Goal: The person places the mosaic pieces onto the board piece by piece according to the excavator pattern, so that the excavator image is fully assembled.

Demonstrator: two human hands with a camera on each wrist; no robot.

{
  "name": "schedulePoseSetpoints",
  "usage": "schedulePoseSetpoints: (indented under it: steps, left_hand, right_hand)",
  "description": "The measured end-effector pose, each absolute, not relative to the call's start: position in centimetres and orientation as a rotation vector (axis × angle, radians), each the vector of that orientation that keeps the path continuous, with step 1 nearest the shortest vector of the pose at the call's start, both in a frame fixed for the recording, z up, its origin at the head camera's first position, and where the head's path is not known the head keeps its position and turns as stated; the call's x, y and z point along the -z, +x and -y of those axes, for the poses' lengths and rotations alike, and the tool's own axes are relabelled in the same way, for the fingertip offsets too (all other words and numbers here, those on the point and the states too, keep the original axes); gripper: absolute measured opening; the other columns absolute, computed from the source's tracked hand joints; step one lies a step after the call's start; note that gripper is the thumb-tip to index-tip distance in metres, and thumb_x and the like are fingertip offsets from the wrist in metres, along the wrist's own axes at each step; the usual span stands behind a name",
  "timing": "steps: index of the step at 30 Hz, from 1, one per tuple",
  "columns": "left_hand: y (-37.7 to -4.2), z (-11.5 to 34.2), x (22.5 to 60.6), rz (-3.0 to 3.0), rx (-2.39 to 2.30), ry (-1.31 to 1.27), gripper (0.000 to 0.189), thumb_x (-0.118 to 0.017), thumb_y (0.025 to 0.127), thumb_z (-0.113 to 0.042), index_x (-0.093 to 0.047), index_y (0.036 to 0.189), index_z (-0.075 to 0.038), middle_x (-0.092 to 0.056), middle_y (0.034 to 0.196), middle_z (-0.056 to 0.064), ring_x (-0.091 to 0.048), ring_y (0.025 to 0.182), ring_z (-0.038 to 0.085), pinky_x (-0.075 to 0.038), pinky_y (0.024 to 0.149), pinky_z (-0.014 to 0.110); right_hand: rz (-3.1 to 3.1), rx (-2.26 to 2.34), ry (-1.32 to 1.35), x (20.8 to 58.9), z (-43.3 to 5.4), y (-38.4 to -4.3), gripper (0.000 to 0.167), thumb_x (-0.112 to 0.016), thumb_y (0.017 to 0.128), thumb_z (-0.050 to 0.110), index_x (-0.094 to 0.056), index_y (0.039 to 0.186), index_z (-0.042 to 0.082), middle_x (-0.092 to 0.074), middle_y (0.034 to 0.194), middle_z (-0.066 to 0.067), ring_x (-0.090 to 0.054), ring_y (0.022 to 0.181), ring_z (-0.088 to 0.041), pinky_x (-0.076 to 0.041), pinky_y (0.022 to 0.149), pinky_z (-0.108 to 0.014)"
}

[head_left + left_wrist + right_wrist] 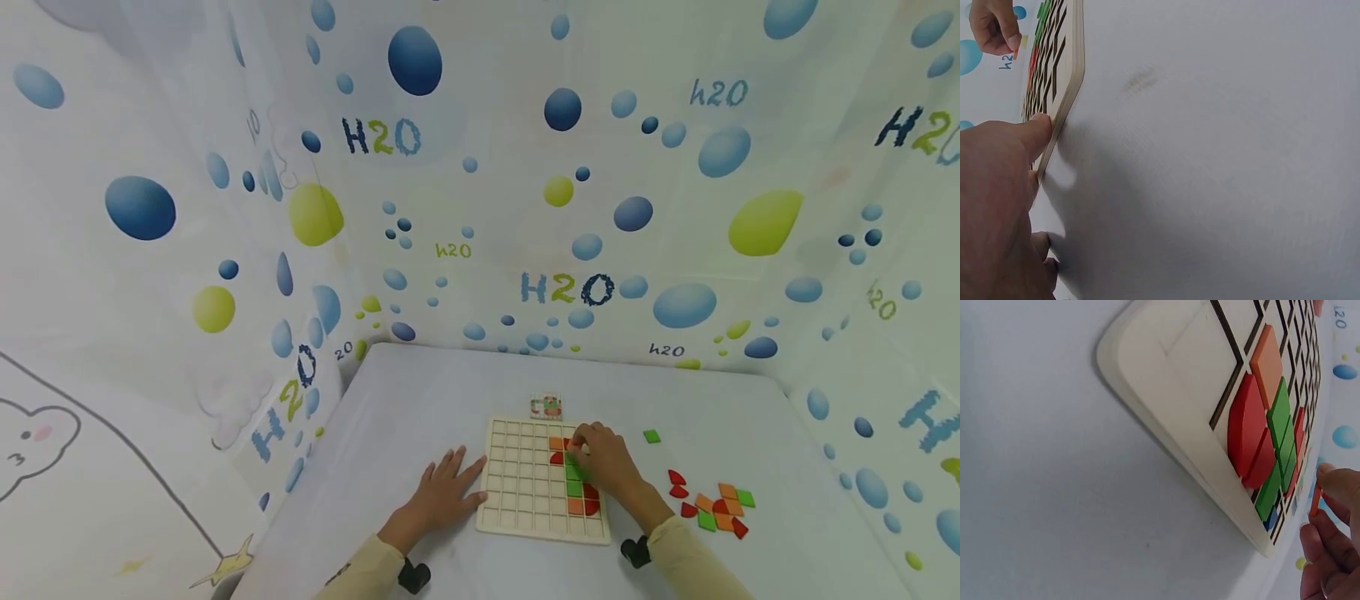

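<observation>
A pale wooden grid board (517, 475) lies flat on the white table. On its left edge rests my left hand (446, 492), fingers spread, with the thumb (1038, 131) touching the rim. My right hand (609, 460) is over the board's upper right part, pinching a thin orange tile (1316, 499) between thumb and fingertips, raised above the grid. Red quarter-round pieces (1247, 425), green tiles (1279, 412) and an orange tile (1266, 365) fill several cells along the right side. Part of that area is hidden behind my right hand in the head view.
Beyond the board lies a small patterned card (546, 406). Loose red, orange and green pieces (724, 522) are scattered to the right, with one green tile (652, 436) lying apart. A curtain (480, 208) printed with bubbles surrounds the table.
</observation>
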State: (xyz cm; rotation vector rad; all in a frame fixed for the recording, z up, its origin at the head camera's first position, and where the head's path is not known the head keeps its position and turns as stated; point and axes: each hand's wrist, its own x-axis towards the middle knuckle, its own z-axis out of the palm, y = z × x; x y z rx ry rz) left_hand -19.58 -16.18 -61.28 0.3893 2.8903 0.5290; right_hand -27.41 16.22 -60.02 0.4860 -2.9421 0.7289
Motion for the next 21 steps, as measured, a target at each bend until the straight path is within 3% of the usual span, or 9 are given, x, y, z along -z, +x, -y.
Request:
schedulePoseSetpoints:
  steps: [10,21]
  left_hand:
    - [-19.5,16.1,61.2,-2.899,-0.523,0.399,0.066,-0.055,0.106,-0.055,-0.044,0.162,-0.022,-0.031,0.170,0.023,-0.028,0.157,0.047,-0.024,0.121,0.073]
    - [-19.1,16.1,61.1,-2.907,-0.591,0.418,0.065,-0.055,0.107,-0.052,-0.043,0.162,-0.021,-0.030,0.170,0.025,-0.025,0.157,0.050,-0.020,0.121,0.074]
  right_hand:
    - [2.964,-0.742,0.491,60.4,-16.6,-27.7,0.013,-0.079,0.098,0.026,-0.069,0.098,0.018,-0.065,0.095,0.004,-0.057,0.089,-0.018,-0.048,0.084,-0.046]
    - [2.840,-0.647,0.808,61.3,-14.9,-26.0,0.024,-0.086,0.090,0.026,-0.062,0.087,0.026,-0.059,0.091,0.011,-0.056,0.087,-0.015,-0.041,0.076,-0.039]
